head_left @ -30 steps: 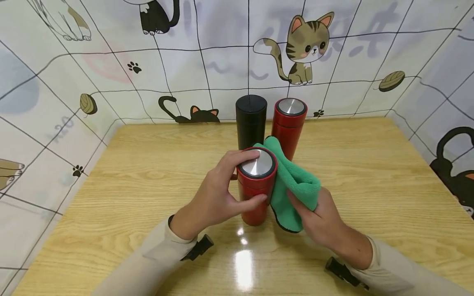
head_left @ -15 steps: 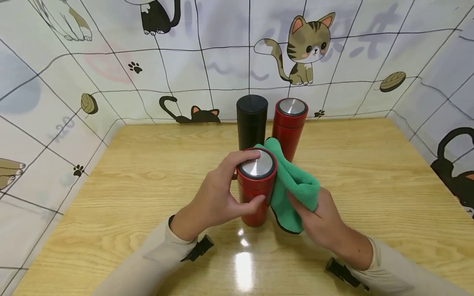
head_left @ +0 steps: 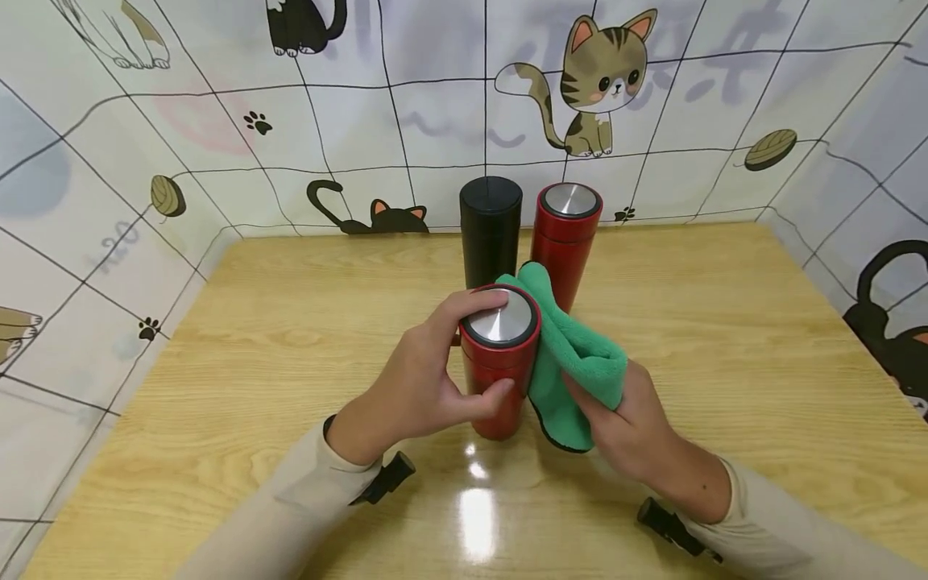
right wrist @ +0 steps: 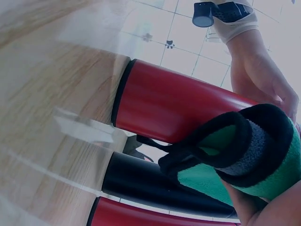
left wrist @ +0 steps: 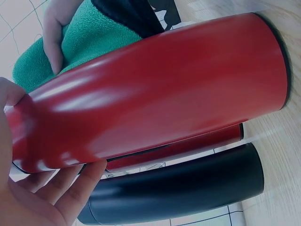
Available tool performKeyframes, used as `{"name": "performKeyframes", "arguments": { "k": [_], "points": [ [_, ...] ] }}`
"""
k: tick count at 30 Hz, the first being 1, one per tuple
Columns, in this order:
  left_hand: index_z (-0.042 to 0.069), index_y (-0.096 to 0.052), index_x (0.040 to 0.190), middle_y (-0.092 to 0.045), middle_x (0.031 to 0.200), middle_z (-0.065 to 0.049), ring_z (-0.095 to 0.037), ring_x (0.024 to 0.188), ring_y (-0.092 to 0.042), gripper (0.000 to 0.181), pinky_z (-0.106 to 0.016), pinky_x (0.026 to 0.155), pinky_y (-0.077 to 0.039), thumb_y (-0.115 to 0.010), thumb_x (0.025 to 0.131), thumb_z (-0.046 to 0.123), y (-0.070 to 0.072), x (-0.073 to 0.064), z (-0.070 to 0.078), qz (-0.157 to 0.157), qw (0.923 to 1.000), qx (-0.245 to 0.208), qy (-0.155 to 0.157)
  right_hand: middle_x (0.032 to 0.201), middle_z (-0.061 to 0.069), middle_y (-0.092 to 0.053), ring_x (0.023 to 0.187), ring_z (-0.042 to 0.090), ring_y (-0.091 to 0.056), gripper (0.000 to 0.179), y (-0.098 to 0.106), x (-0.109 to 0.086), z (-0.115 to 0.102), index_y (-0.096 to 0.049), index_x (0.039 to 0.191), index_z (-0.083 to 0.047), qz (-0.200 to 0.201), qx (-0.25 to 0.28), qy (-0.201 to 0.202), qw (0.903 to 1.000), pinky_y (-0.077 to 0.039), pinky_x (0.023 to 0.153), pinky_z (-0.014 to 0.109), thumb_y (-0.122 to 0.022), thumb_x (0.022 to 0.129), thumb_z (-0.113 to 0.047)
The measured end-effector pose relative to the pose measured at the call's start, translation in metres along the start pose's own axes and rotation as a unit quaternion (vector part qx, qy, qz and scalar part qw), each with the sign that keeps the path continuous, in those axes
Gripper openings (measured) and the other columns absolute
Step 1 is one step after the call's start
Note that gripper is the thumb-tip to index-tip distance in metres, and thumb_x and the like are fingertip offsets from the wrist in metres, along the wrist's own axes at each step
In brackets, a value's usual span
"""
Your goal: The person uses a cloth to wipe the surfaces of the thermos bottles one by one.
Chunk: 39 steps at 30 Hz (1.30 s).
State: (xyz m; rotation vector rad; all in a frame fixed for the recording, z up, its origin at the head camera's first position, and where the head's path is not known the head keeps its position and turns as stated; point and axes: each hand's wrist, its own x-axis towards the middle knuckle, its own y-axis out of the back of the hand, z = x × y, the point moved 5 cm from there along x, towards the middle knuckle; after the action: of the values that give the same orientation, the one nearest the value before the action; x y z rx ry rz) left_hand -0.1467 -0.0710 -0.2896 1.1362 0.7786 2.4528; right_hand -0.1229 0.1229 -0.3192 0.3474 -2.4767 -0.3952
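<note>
The left hand (head_left: 416, 379) grips the top of the front flask (head_left: 496, 366), partly spread: index finger over the silver lid (head_left: 502, 324), thumb on the near side. The left wrist view adds the fingertips (left wrist: 87, 188) at its far side, hidden from the head view, and a dark rim (left wrist: 286, 63) around its foot. Behind it stands the black flask (head_left: 490, 234); farther right, the rear flask (head_left: 565, 250), also red. Against the front flask's right side lies the cloth (head_left: 558, 387), green and folded, pinched by the right hand (head_left: 631, 419), its thumb bent over the cloth; its other fingers are mostly hidden in the head view. Only the right wrist view shows the cloth's grey band (right wrist: 247, 148) within a thick dark edging.

The front flask stands upright on the table (head_left: 217, 387), near the middle, lid up, its long axis vertical. In the left wrist view its foot points right; in the right wrist view, left.
</note>
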Motion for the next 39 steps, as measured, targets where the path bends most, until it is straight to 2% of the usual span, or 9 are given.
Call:
{"name": "performKeyframes", "arguments": {
  "k": [3, 6, 9, 15, 22, 29, 34, 39],
  "points": [
    [0.012, -0.037, 0.143, -0.060, 0.132, -0.007, -0.015, 0.113, -0.063, 0.078, -0.021, 0.087, -0.058, -0.080, 0.077, 0.020, 0.0001, 0.0014, 0.0006, -0.007, 1.0000, 0.000, 0.002, 0.153, 0.000, -0.049, 0.135, 0.008, -0.052, 0.060, 0.0000, 0.0003, 0.0003, -0.046, 0.149, -0.006, -0.001, 0.009, 0.002, 1.0000, -0.047, 0.104, 0.018, -0.051, 0.093, 0.016],
    [0.011, -0.037, 0.142, -0.061, 0.130, -0.008, -0.015, 0.112, -0.064, 0.078, -0.021, 0.087, -0.058, -0.080, 0.077, 0.020, -0.0008, 0.0011, 0.0001, -0.011, 0.9999, -0.001, 0.001, 0.152, -0.003, -0.049, 0.133, 0.004, -0.053, 0.060, -0.0010, 0.0005, 0.0023, -0.045, 0.150, -0.010, -0.006, -0.001, -0.011, 0.9999, -0.048, 0.101, 0.016, -0.052, 0.094, 0.012],
    [0.010, -0.036, 0.143, -0.062, 0.129, -0.008, -0.016, 0.111, -0.064, 0.079, -0.022, 0.087, -0.058, -0.080, 0.077, 0.020, -0.0004, 0.0011, 0.0003, -0.009, 1.0000, -0.001, -0.003, 0.155, -0.004, -0.046, 0.138, 0.005, -0.048, 0.061, -0.0016, 0.0014, 0.0033, -0.043, 0.152, -0.016, -0.015, -0.006, -0.022, 0.9996, -0.046, 0.104, 0.016, -0.052, 0.097, 0.008],
    [0.010, -0.035, 0.144, -0.061, 0.131, -0.009, -0.016, 0.114, -0.064, 0.086, -0.023, 0.089, -0.058, -0.086, 0.076, 0.023, -0.0002, 0.0018, 0.0006, -0.013, 0.9999, -0.006, -0.003, 0.153, 0.002, -0.048, 0.138, 0.008, -0.049, 0.060, 0.0005, 0.0007, -0.0008, -0.047, 0.148, -0.007, 0.006, -0.012, 0.014, 0.9998, -0.046, 0.105, 0.018, -0.052, 0.092, 0.015],
    [0.011, -0.035, 0.144, -0.059, 0.134, -0.009, -0.017, 0.117, -0.063, 0.090, -0.022, 0.089, -0.058, -0.090, 0.073, 0.023, -0.0002, 0.0016, 0.0004, -0.010, 0.9999, -0.007, 0.009, 0.157, 0.000, -0.043, 0.142, 0.010, -0.045, 0.059, -0.0006, 0.0011, 0.0041, -0.042, 0.152, -0.015, -0.023, -0.027, -0.027, 0.9990, -0.045, 0.107, 0.019, -0.051, 0.098, 0.007],
    [0.011, -0.035, 0.144, -0.059, 0.134, -0.010, -0.017, 0.118, -0.063, 0.089, -0.022, 0.089, -0.058, -0.090, 0.074, 0.023, 0.0002, 0.0015, 0.0008, -0.013, 0.9998, -0.009, 0.011, 0.154, 0.005, -0.047, 0.140, 0.011, -0.047, 0.060, 0.0014, 0.0007, -0.0006, -0.046, 0.149, -0.006, -0.002, -0.034, 0.010, 0.9994, -0.045, 0.107, 0.020, -0.052, 0.093, 0.014],
    [0.011, -0.035, 0.144, -0.059, 0.134, -0.009, -0.017, 0.117, -0.062, 0.089, -0.022, 0.090, -0.057, -0.089, 0.074, 0.022, 0.0015, 0.0031, 0.0015, -0.012, 0.9998, -0.010, 0.009, 0.155, 0.002, -0.046, 0.140, 0.011, -0.048, 0.060, 0.0006, 0.0045, -0.0019, -0.044, 0.151, -0.014, -0.012, -0.022, -0.008, 0.9996, -0.047, 0.105, 0.020, -0.051, 0.096, 0.010],
    [0.011, -0.033, 0.144, -0.059, 0.134, -0.009, -0.017, 0.116, -0.064, 0.089, -0.023, 0.092, -0.057, -0.088, 0.076, 0.021, -0.0002, 0.0020, 0.0012, -0.028, 0.9994, -0.014, 0.014, 0.155, 0.002, -0.046, 0.140, 0.010, -0.048, 0.061, 0.0013, 0.0023, -0.0027, -0.044, 0.151, -0.013, -0.007, -0.025, -0.012, 0.9996, -0.046, 0.105, 0.019, -0.052, 0.095, 0.011]
  ]
}}
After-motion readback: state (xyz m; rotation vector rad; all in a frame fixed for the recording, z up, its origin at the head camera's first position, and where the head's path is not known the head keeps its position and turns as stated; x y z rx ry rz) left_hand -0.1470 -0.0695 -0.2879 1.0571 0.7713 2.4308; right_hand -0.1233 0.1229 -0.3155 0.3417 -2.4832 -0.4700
